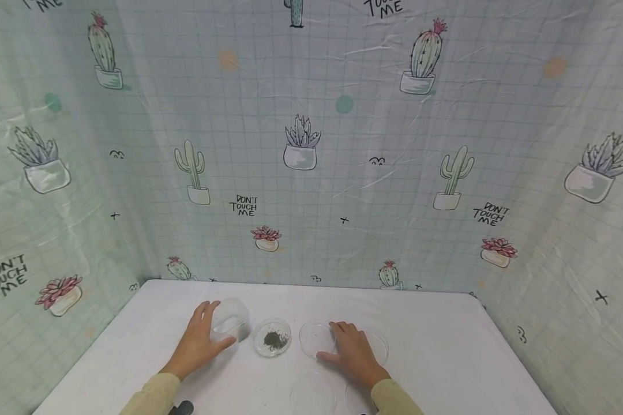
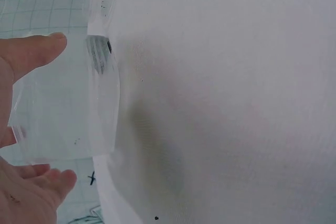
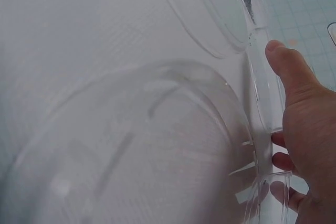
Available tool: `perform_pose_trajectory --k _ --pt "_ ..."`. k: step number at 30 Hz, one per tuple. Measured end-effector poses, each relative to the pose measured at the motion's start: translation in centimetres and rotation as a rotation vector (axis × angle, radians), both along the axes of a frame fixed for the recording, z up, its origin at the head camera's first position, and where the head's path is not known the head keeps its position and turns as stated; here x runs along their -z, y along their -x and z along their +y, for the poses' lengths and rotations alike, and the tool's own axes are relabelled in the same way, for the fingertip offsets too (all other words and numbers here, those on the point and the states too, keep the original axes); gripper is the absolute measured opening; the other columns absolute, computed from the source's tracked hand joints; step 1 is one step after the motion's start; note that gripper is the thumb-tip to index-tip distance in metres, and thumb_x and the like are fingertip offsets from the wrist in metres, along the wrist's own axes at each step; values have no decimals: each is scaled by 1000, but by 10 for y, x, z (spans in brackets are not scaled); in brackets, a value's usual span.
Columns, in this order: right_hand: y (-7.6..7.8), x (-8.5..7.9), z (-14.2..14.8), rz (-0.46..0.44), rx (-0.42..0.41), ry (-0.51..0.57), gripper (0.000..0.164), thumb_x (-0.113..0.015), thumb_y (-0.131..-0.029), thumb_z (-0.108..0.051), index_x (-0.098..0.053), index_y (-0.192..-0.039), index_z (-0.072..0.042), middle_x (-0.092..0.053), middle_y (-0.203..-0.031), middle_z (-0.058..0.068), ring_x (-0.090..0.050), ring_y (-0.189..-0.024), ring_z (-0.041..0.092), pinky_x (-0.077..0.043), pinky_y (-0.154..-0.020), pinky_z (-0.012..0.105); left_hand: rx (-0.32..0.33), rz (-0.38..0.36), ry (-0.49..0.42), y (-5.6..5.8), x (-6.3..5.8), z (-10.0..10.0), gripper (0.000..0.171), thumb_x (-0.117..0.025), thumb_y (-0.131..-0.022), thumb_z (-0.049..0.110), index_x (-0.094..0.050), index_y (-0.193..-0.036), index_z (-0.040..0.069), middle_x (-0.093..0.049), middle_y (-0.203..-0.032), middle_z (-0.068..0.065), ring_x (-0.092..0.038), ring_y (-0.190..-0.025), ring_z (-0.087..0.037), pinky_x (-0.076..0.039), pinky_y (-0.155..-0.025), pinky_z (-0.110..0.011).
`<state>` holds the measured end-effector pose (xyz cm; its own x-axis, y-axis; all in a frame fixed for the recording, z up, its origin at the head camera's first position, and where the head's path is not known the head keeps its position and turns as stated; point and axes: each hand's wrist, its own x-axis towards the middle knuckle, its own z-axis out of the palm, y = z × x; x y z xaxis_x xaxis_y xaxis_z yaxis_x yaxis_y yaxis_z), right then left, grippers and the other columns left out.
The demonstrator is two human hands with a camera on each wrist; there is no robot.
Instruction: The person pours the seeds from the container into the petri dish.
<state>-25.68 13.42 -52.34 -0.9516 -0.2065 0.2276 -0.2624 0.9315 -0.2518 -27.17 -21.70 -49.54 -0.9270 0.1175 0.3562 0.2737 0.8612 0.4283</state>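
Toward the far left corner of the desk (image 1: 436, 346) stood a clear container (image 1: 233, 316). The left hand (image 1: 199, 337) was spread about it, thumb and fingers wide apart; contact could not be told. Just to its right lay a powder dish (image 1: 261, 335). The right hand (image 1: 354, 350) was parted at the right side of a clear dish (image 1: 312, 340), with no grip evident. Light, even pressure on the rims, well away from the loose powder (image 1: 275, 340), seemed best.

Kinda a makeshift booth with a lab vibe: cactus-print sheeting (image 1: 342, 190) beyond and either side of the left hand (image 1: 199, 341) and right hand (image 1: 354, 353), white table (image 1: 441, 351) under, petri dishes (image 1: 262, 334) between.
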Motion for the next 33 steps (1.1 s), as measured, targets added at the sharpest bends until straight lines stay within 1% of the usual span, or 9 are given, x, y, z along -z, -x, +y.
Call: perform_pose_trajectory --k 4,8,11,17,24,28,33 --pt "1 -1 -1 -22 8 14 81 -63 -69 -64 -51 -127 -9 -56 -121 6 -52 -110 24 -45 -91 45 -17 -58 -17 1 1 -1 94 -77 -68 40 -26 -139 7 -30 -135 -25 -41 -120 -44 -39 -95 -60" --pt "1 -1 -1 -11 5 10 81 -63 -69 -64 -51 -127 -9 -56 -121 6 -52 -110 24 -45 -91 45 -29 -68 -29 1 1 0 90 -75 -71 35 -25 -140 8 -33 -132 -24 -45 -116 -45 -41 -93 -59" --pt "1 0 -1 5 0 6 80 -63 -69 -64 -52 -126 -9 -57 -120 5 -52 -109 23 -45 -90 44 -27 -48 -42 1 1 0 86 -75 -72 31 -27 -139 8 -35 -131 -23 -46 -116 -43 -42 -92 -59" --pt "0 0 -1 14 -3 10 79 -63 -69 -64 -53 -126 -9 -57 -120 5 -52 -109 23 -45 -90 44 -12 21 -64 1 2 1 84 -77 -69 27 -31 -137 9 -35 -129 -21 -45 -117 -41 -42 -93 -58" --pt "-2 -3 -2 -1 -6 27 79 -63 -70 -64 -52 -126 -9 -57 -121 5 -52 -110 23 -45 -92 44 10 81 -70 0 -2 4 85 -78 -67 27 -32 -137 10 -35 -129 -19 -43 -118 -37 -43 -94 -55" --pt "-2 -2 -2 7 -13 28 78 -63 -70 -63 -52 -126 -9 -57 -121 5 -52 -110 24 -45 -92 46 28 117 -77 0 -5 7 85 -79 -67 26 -33 -136 10 -35 -129 -19 -43 -118 -37 -43 -93 -55" --pt "-2 -1 -1 4 -16 27 78 -62 -71 -63 -52 -126 -9 -57 -121 6 -52 -111 24 -44 -92 46 36 131 -83 0 -8 11 85 -79 -67 27 -33 -137 12 -35 -130 -18 -43 -118 -37 -43 -95 -54"
